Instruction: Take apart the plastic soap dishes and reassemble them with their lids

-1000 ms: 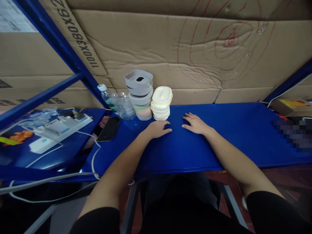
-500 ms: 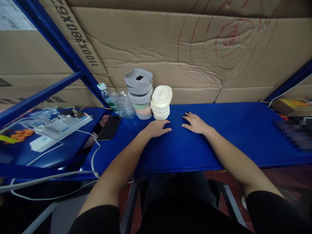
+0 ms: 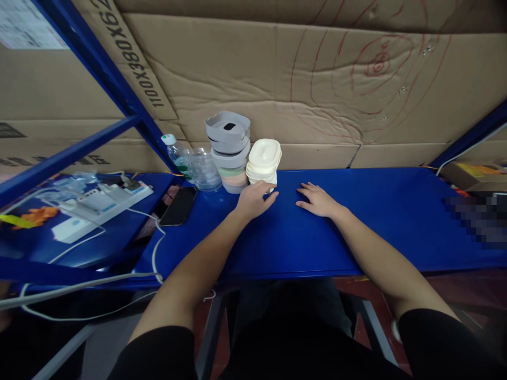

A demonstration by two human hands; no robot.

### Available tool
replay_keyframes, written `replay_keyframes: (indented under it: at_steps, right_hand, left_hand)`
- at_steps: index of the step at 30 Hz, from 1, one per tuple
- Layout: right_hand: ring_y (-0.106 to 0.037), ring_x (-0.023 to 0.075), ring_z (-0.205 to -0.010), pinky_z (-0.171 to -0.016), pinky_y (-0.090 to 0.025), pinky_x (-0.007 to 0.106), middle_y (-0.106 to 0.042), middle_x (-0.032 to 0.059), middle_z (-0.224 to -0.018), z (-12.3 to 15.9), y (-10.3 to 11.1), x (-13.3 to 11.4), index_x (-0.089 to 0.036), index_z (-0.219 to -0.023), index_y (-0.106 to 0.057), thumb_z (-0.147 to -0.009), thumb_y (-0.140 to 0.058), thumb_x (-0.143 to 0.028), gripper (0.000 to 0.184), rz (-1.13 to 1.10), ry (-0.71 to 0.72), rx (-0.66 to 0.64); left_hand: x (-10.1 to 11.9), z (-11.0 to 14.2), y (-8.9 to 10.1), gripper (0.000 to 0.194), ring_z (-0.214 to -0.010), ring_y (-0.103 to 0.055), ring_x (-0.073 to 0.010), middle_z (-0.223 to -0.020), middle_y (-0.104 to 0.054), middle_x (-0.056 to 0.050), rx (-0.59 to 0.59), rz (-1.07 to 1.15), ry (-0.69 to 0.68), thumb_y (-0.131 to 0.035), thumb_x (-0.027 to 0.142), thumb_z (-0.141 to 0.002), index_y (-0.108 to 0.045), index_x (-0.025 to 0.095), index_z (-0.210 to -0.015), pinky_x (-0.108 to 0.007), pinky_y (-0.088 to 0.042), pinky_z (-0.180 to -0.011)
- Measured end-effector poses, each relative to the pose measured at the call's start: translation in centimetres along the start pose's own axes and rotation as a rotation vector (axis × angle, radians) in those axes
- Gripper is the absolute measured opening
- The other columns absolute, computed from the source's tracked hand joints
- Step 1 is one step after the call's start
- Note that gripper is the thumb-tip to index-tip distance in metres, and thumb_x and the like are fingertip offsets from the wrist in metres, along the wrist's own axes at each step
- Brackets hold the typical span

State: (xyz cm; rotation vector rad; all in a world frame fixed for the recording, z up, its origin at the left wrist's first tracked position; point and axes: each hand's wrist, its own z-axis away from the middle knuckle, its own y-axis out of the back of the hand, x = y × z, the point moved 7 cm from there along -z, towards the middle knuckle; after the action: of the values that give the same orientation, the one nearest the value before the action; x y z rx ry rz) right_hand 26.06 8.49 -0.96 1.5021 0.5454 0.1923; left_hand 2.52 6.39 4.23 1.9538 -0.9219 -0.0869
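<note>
My left hand (image 3: 256, 201) is raised just in front of a stack of cream-coloured lidded boxes (image 3: 264, 154) and hides the lower part of that stack. Its thumb and fingers are apart, with nothing seen between them; whether the fingertips touch the stack I cannot tell. My right hand (image 3: 316, 200) lies flat on the blue table (image 3: 380, 221), fingers spread, to the right of the boxes. Beside the cream stack, on its left, rises a taller stack of grey, green and peach containers (image 3: 230, 150).
Clear plastic cups (image 3: 205, 171) and a bottle with a pale cap (image 3: 174, 154) stand left of the stacks. A black phone (image 3: 179, 206) lies nearby. Further left are a white power strip (image 3: 103, 211) and loose cables. A cardboard wall (image 3: 237, 63) closes off the back.
My left hand has lifted slightly, up and forward, and now covers more of the cream stack's lower part. My right hand stays in place. The view has shifted a little.
</note>
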Motion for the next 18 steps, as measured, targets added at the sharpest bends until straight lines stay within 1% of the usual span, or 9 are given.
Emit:
replay_keyframes:
  at_steps: [3,5,6,8,10,12,14,16,18]
  right_hand:
    - [-0.030,0.0461,-0.164,-0.132,-0.028,0.065,-0.038,0.0220,-0.175,0.0,0.1,-0.1,-0.014,-0.164,-0.051,-0.106,-0.053,-0.065,0.077,-0.001,0.001,0.000]
    - [-0.030,0.0463,-0.164,-0.132,-0.028,0.065,-0.038,0.0226,-0.175,0.1,0.2,-0.2,-0.013,-0.164,-0.051,-0.106,-0.054,-0.064,0.077,-0.007,0.002,0.006]
    - [-0.031,0.0461,-0.164,-0.132,-0.028,0.066,-0.038,0.0224,-0.175,0.1,0.2,-0.2,-0.014,-0.164,-0.051,-0.106,-0.054,-0.064,0.077,-0.011,0.002,0.009]
    - [-0.031,0.0451,-0.164,-0.132,-0.028,0.065,-0.039,0.0211,-0.175,0.1,0.3,-0.1,-0.016,-0.163,-0.052,-0.105,-0.055,-0.065,0.076,-0.016,-0.002,0.013]
    - [-0.031,0.0445,-0.164,-0.132,-0.029,0.065,-0.040,0.0203,-0.175,0.0,0.3,-0.1,-0.017,-0.163,-0.053,-0.105,-0.056,-0.065,0.076,-0.017,-0.003,0.017]
    - [-0.032,0.0444,-0.164,-0.132,-0.029,0.065,-0.040,0.0198,-0.175,0.0,0.2,0.0,-0.017,-0.163,-0.053,-0.105,-0.056,-0.065,0.075,-0.016,-0.003,0.019]
    - [-0.032,0.0446,-0.164,-0.132,-0.029,0.066,-0.040,0.0188,-0.175,0.0,0.2,0.0,-0.018,-0.163,-0.053,-0.105,-0.056,-0.065,0.075,-0.017,-0.005,0.021]
    - [-0.032,0.0449,-0.164,-0.132,-0.030,0.066,-0.040,0.0183,-0.175,0.0,0.2,0.0,-0.018,-0.163,-0.053,-0.104,-0.057,-0.065,0.075,-0.016,-0.008,0.021]
    - [-0.032,0.0458,-0.164,-0.132,-0.030,0.066,-0.040,0.0198,-0.175,0.0,0.2,-0.1,-0.016,-0.163,-0.053,-0.105,-0.056,-0.064,0.075,-0.009,-0.006,0.015]
  left_hand:
    - [0.3,0.0,2.3,0.034,-0.107,-0.075,-0.0240,-0.116,-0.076,-0.014,0.246,-0.045,-0.015,-0.057,0.042,-0.104,-0.075,0.019,-0.121,-0.036,-0.061,-0.094]
    - [0.2,-0.4,3.1,0.039,-0.121,-0.072,-0.0278,-0.129,-0.073,-0.016,0.334,-0.063,0.013,-0.056,0.042,-0.105,-0.071,0.018,-0.131,-0.040,-0.060,-0.102]
    - [0.1,-0.7,3.2,0.042,-0.129,-0.069,-0.0295,-0.137,-0.071,-0.017,0.349,-0.062,0.027,-0.054,0.042,-0.105,-0.068,0.018,-0.137,-0.041,-0.059,-0.106]
    - [0.0,-1.4,3.0,0.050,-0.142,-0.062,-0.0319,-0.151,-0.064,-0.019,0.338,-0.053,0.038,-0.050,0.043,-0.107,-0.059,0.018,-0.149,-0.043,-0.056,-0.113]
    - [-0.1,-2.1,2.5,0.055,-0.149,-0.056,-0.0320,-0.159,-0.059,-0.019,0.316,-0.059,0.042,-0.047,0.044,-0.108,-0.053,0.017,-0.156,-0.044,-0.054,-0.117]
    - [-0.4,-2.4,2.3,0.056,-0.149,-0.056,-0.0305,-0.158,-0.060,-0.018,0.312,-0.081,0.043,-0.047,0.044,-0.108,-0.052,0.017,-0.156,-0.043,-0.054,-0.118]
    - [-0.7,-2.4,2.3,0.053,-0.145,-0.059,-0.0289,-0.154,-0.064,-0.016,0.328,-0.093,0.046,-0.049,0.044,-0.107,-0.055,0.019,-0.154,-0.042,-0.054,-0.117]
    - [-1.0,-2.2,2.5,0.049,-0.139,-0.063,-0.0282,-0.147,-0.067,-0.015,0.350,-0.091,0.052,-0.051,0.044,-0.107,-0.058,0.021,-0.150,-0.041,-0.057,-0.113]
    - [-1.3,-2.0,2.7,0.046,-0.133,-0.066,-0.0278,-0.141,-0.069,-0.014,0.357,-0.087,0.066,-0.054,0.044,-0.106,-0.061,0.023,-0.146,-0.040,-0.059,-0.108]
